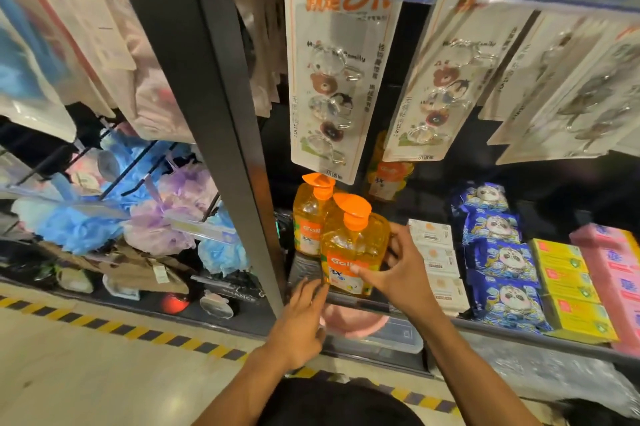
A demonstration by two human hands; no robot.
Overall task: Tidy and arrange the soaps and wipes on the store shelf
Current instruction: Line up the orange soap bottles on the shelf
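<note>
**A:** From the left, what's there?

**B:** Bath puffs (86,224), then the black post (221,113). Just right of the post, the left grip (301,318) reaches in low. Its fingers are straight and hold nothing, and the tips are at the lower left corner of the front soap bottle (349,252).

**A:** And the bottle itself?

**B:** It's at the front edge of the shelf (460,321), in front of a second soap bottle (306,221). Its long axis is upright, pump on top, and the label faces out to the aisle. I can't tell whether its base rests on the shelf or is lifted.

**A:** Who has it?

**B:** The right grip (398,269) has it. The thumb lies across the label and the fingers wrap round the bottle's right side.

**A:** So the next move turns on what?

**B:** I think it turns on the bottle sitting between the two grips, with the left one below and beside its base and free to steady it. To the right lie the white boxes (433,252), the blue panda packs (498,259), the yellow boxes (568,280) and the pink packs (616,262), all in rows. The row behind looks like the place to set it, label outward.
</note>
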